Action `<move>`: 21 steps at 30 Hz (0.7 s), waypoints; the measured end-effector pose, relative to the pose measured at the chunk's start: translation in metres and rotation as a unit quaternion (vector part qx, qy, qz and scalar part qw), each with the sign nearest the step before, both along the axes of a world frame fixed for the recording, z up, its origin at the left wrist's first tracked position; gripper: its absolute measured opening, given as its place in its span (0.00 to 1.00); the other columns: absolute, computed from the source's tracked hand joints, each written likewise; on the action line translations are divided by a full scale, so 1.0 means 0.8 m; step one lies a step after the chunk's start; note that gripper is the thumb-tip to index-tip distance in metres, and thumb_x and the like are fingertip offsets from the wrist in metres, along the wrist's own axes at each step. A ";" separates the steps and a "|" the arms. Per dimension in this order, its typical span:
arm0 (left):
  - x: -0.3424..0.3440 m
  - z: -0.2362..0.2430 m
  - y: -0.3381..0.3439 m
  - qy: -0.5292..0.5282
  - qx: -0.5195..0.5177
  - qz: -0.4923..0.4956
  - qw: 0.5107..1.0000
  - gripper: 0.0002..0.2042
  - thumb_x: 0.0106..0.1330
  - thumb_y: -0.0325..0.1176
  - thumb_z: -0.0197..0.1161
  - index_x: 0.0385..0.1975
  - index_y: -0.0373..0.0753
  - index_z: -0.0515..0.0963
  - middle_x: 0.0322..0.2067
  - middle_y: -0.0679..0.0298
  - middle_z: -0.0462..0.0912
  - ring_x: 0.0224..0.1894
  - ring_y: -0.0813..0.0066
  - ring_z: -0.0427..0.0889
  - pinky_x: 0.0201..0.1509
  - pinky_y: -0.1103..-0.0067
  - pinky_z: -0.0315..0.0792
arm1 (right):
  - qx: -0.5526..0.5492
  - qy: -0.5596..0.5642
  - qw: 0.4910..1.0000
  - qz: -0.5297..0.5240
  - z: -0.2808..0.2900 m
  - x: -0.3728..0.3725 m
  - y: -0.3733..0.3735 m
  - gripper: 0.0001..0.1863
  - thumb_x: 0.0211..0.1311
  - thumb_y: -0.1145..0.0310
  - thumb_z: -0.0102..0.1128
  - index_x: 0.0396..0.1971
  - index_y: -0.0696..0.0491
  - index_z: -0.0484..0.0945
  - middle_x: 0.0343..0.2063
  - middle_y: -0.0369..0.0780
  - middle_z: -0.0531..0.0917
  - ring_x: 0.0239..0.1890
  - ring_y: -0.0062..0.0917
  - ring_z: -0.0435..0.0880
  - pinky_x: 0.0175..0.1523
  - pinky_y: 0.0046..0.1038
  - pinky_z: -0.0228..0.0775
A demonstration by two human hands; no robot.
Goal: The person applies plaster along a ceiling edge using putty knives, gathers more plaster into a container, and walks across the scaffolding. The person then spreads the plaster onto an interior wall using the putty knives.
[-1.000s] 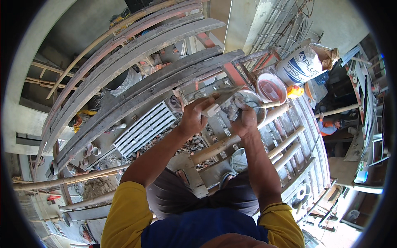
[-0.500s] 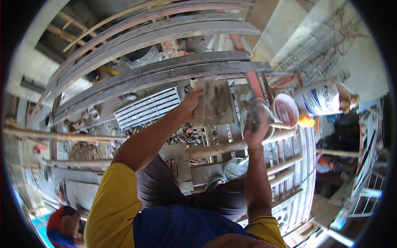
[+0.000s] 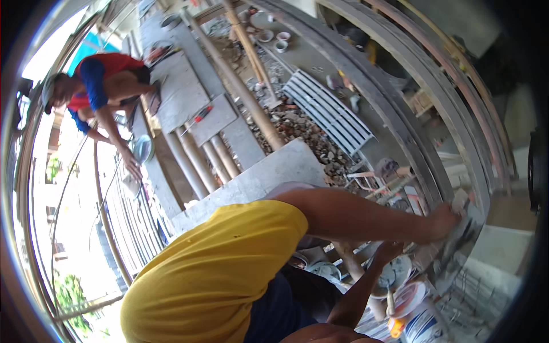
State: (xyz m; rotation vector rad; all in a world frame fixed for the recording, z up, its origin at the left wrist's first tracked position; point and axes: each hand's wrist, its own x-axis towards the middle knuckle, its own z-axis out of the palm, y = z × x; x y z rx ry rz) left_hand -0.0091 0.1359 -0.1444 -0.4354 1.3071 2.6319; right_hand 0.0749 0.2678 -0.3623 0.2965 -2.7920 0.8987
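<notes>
At the right, my left arm reaches out and my left hand (image 3: 441, 223) is closed on the edge of a flat grey square tile (image 3: 456, 243). The tile is seen at a slant and smeared with wet mortar. My right hand (image 3: 390, 250) is lower and nearer, partly behind my left forearm, with its fingers curled. Whatever it holds is blurred and hidden. Just below that hand stands a bucket (image 3: 398, 268) with grey mix, beside a reddish-white tub (image 3: 410, 300).
A co-worker (image 3: 106, 86) in red and blue crouches at the far left, one hand lowered beside a bucket (image 3: 143, 148). Planks (image 3: 251, 171) and bamboo poles (image 3: 231, 74) cross over rubble. A white slatted grating (image 3: 327, 111) lies beyond. A white sack (image 3: 424, 326) stands low right.
My view has swung far left, bringing the co-worker into sight and shifting my hands to the right of the picture. The tile stays in my left hand and now appears at a slant.
</notes>
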 end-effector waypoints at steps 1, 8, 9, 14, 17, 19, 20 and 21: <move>0.005 0.012 0.009 -0.042 -0.036 0.000 0.998 0.21 0.62 0.40 0.57 0.49 0.32 0.71 0.43 0.49 0.79 0.47 0.57 0.78 0.51 0.67 0.70 | 0.000 -0.007 1.000 0.012 -0.006 0.001 -0.001 0.21 0.63 0.67 0.49 0.51 0.65 0.72 0.46 0.58 0.77 0.51 0.51 0.75 0.55 0.44 0.65; -0.003 0.013 0.036 -0.016 0.023 0.047 0.998 0.21 0.63 0.36 0.53 0.54 0.33 0.67 0.44 0.50 0.77 0.47 0.61 0.78 0.51 0.69 0.69 | -0.025 -0.034 0.993 0.111 -0.020 -0.008 -0.058 0.20 0.63 0.68 0.50 0.49 0.66 0.73 0.44 0.59 0.77 0.49 0.52 0.76 0.53 0.45 0.66; -0.002 0.019 0.033 -0.019 0.054 0.026 0.998 0.21 0.62 0.34 0.53 0.54 0.34 0.67 0.43 0.53 0.78 0.46 0.66 0.77 0.52 0.72 0.69 | -0.029 -0.039 0.992 0.117 -0.022 -0.008 -0.057 0.20 0.63 0.68 0.50 0.49 0.66 0.73 0.44 0.59 0.78 0.49 0.52 0.76 0.53 0.45 0.66; -0.014 0.003 -0.002 0.000 0.054 0.049 0.997 0.21 0.61 0.33 0.53 0.55 0.35 0.67 0.43 0.55 0.77 0.45 0.67 0.77 0.51 0.73 0.69 | -0.060 -0.043 0.980 0.186 -0.017 -0.018 -0.089 0.19 0.62 0.68 0.51 0.48 0.67 0.73 0.43 0.59 0.78 0.48 0.53 0.76 0.52 0.45 0.66; 0.004 0.044 -0.052 -0.054 0.066 0.073 0.994 0.20 0.63 0.33 0.52 0.55 0.37 0.66 0.44 0.57 0.77 0.45 0.67 0.77 0.50 0.72 0.71 | -0.086 -0.054 0.971 0.215 -0.025 -0.026 -0.105 0.19 0.62 0.68 0.51 0.47 0.67 0.74 0.42 0.60 0.78 0.47 0.53 0.77 0.51 0.45 0.66; 0.028 0.096 -0.080 -0.019 0.015 0.055 0.998 0.17 0.66 0.36 0.52 0.53 0.37 0.69 0.42 0.57 0.77 0.43 0.66 0.78 0.48 0.71 0.72 | -0.120 -0.036 0.964 0.236 -0.008 -0.034 -0.119 0.18 0.62 0.69 0.51 0.46 0.67 0.74 0.41 0.60 0.78 0.46 0.54 0.77 0.51 0.45 0.66; 0.038 0.110 -0.094 -0.009 0.004 0.063 0.998 0.16 0.66 0.37 0.52 0.51 0.38 0.70 0.41 0.57 0.78 0.41 0.66 0.79 0.47 0.70 0.73 | -0.119 -0.040 0.965 0.229 -0.006 -0.039 -0.112 0.18 0.61 0.69 0.51 0.46 0.67 0.74 0.41 0.60 0.79 0.46 0.54 0.77 0.50 0.45 0.66; 0.048 0.123 -0.116 0.000 -0.012 0.079 0.997 0.14 0.67 0.37 0.52 0.49 0.38 0.72 0.39 0.57 0.78 0.39 0.65 0.79 0.46 0.69 0.73 | -0.120 -0.038 0.966 0.225 -0.002 -0.042 -0.113 0.18 0.61 0.69 0.51 0.46 0.67 0.74 0.41 0.60 0.79 0.46 0.54 0.77 0.50 0.45 0.66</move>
